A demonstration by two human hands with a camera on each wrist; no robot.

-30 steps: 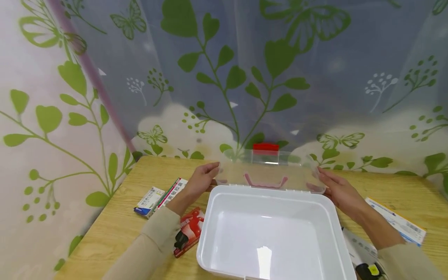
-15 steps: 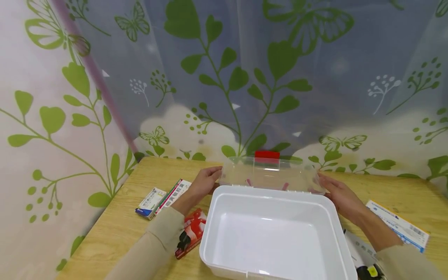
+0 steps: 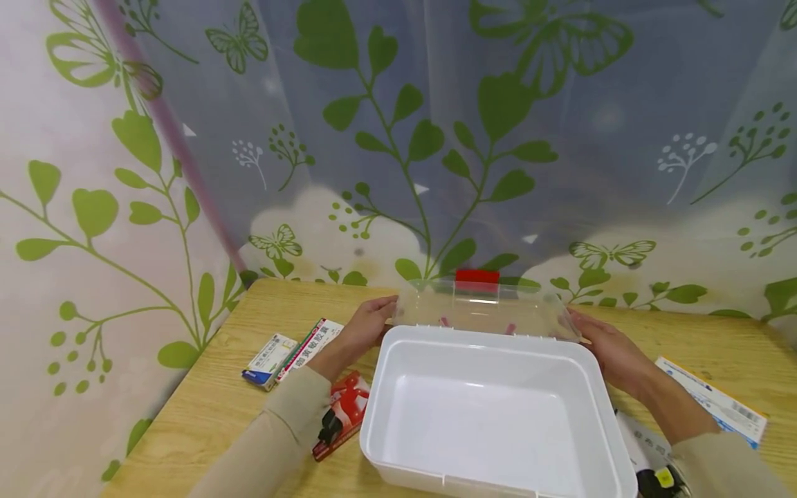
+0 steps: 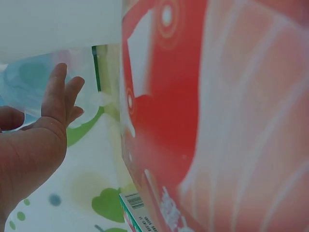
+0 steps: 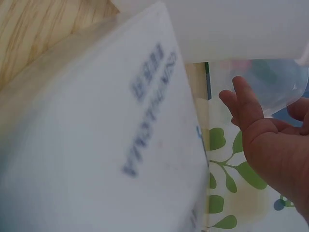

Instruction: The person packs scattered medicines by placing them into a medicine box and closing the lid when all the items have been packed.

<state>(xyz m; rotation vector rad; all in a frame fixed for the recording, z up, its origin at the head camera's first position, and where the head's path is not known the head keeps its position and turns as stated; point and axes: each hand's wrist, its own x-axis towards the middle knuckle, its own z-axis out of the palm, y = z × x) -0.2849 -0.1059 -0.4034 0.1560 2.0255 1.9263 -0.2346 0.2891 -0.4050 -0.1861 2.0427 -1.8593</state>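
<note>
Fingers [image 4: 55, 96] at clear lid [image 3: 479, 309], long axis left-to-right

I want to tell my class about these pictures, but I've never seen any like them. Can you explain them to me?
There's no robot here: the grip is just a person's two bare hands. The wide pictures come from a camera worn on the head, looking forward and down. The other two come from cameras on the wrists, so nearby things look huge. On the wooden table stands a big white box, open at the top. The left hand and right hand hold its see-through lid, one at each side. To the left lie a red package and two small boxes; to the right, two white packages.
</note>
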